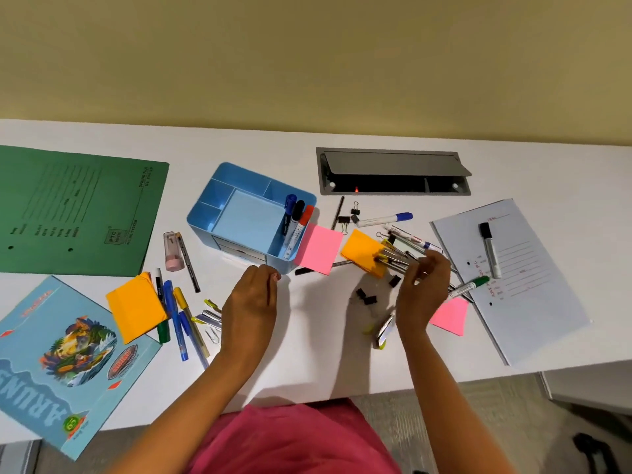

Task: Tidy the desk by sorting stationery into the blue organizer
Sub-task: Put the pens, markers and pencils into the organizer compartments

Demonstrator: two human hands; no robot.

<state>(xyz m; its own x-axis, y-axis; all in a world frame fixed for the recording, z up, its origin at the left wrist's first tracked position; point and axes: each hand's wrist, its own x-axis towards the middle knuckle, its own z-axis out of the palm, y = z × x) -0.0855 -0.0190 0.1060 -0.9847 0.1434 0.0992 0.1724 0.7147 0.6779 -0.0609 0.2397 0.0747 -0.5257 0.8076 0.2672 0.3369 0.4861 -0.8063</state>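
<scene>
Blue organizer toward the back edge of the tabletop, a little left of the middle. Carries three markers (blue, black and red caps) leaning in the compartment at its right end. Against its right wall, a pink sticky pad, tilted; just right of that, an orange pad.

Right hand over the orange pad's right corner, grip closed round a bundle of pens, tips pointing left toward the organizer. Left hand just in front of the organizer's front wall, grip loose, fingers lightly curled, nothing visible in it.

Between the hands, small black clips. Behind the orange pad, binder clips and a blue-capped white marker. Sunk in the tabletop by the back edge, a grey cable hatch, lid raised. Toward the right edge, a white lined sheet with a black-capped marker on it and a green-capped marker across its left border; beside it, a second pink pad, partly hidden by the right wrist.

At the back left, a green file folder. At the front left corner, a blue notebook overhanging the front edge, a second orange pad on its corner, loose pens just right of that. Between folder and organizer, a small pink case (eraser or sharpener, hard to tell).
</scene>
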